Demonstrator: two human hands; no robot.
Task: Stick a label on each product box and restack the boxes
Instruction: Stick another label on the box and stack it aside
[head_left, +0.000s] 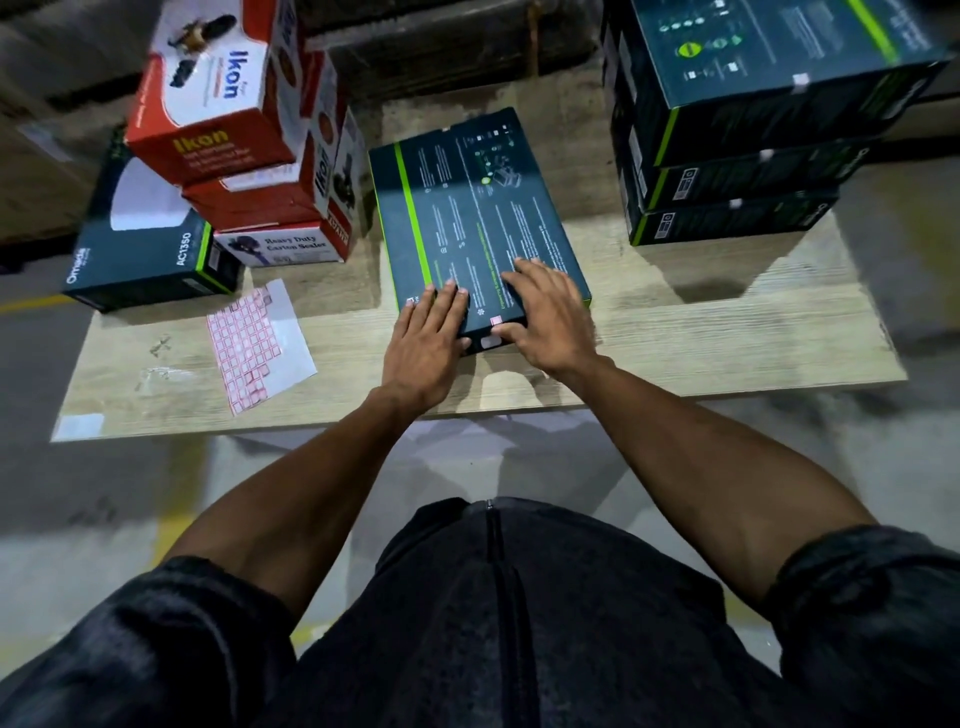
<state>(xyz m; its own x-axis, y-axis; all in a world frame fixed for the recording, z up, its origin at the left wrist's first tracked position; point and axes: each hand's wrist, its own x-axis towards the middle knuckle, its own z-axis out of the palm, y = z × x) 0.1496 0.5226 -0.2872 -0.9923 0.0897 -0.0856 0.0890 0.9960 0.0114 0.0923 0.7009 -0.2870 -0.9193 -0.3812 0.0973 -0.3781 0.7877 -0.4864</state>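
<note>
A flat dark box with a green stripe (467, 208) lies in the middle of the wooden table (727, 332). My left hand (428, 343) rests on its near left corner with straight fingers on the top. My right hand (548, 317) lies flat on the near right part, its thumb beside a small pink label (497, 320) stuck at the near edge. A sheet of red-outlined labels (260, 343) lies on the table to the left.
A stack of three dark green-striped boxes (737, 156) stands at the right back. Red and white Ikon boxes (234, 130) are piled at the left back, with a dark AC1350 box (150, 249) in front of them. Floor lies below the table's near edge.
</note>
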